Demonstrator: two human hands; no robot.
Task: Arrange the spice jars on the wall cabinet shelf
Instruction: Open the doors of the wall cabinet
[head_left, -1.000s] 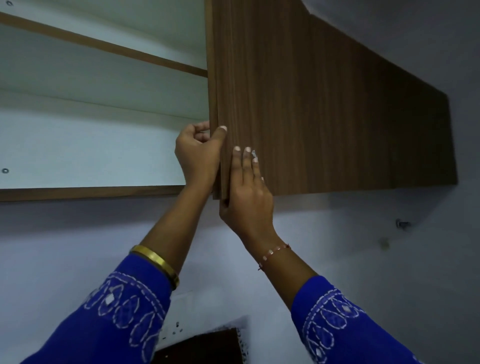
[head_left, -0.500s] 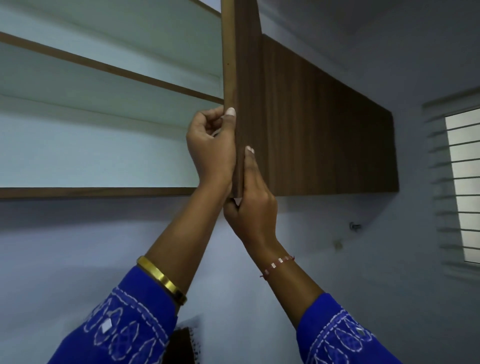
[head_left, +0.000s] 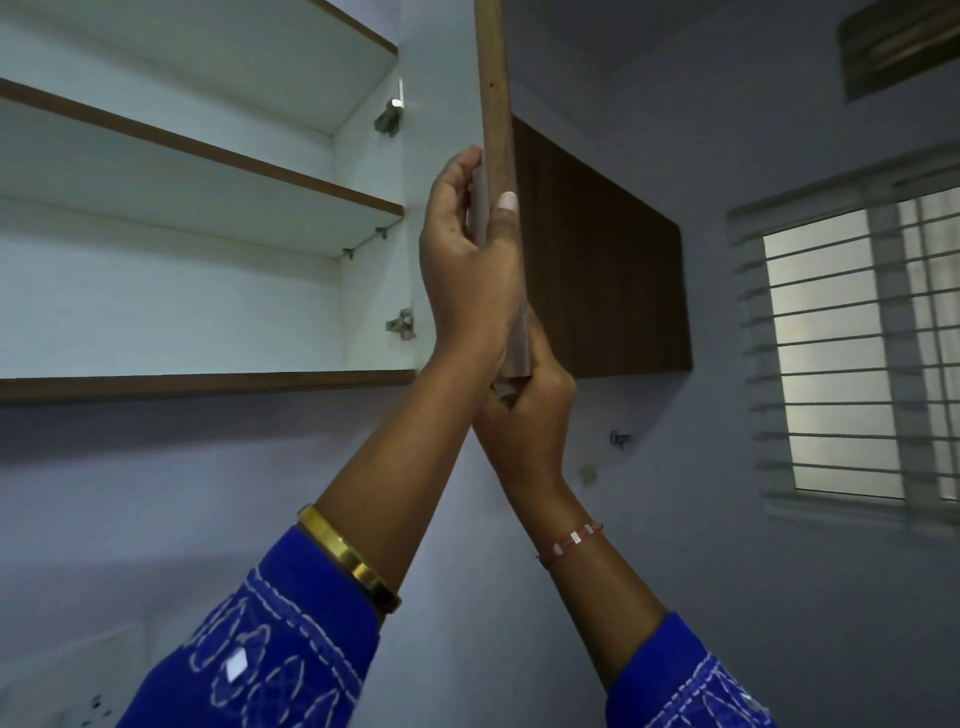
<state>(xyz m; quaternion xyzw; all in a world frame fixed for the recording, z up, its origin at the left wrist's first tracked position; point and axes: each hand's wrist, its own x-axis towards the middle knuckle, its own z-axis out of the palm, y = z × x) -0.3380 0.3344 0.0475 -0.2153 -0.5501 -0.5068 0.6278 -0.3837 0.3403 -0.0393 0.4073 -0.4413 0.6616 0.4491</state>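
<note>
A wall cabinet with white inside stands open above me; its middle shelf (head_left: 218, 156) and bottom shelf edge (head_left: 208, 383) show no jars. The brown wooden door (head_left: 497, 104) is swung out and I see it edge-on. My left hand (head_left: 467, 260) grips the door's free edge, thumb on the near side. My right hand (head_left: 530, 410) holds the door's bottom corner from below. No spice jars are in view.
Two metal hinges (head_left: 400, 325) sit on the cabinet's right inner wall. A shut brown cabinet door (head_left: 602, 260) is to the right. A barred window (head_left: 852, 353) is further right. The wall below is pale.
The door has swung further open, from showing its face to edge-on. Both hands moved with it and the view turned right, bringing the window in.
</note>
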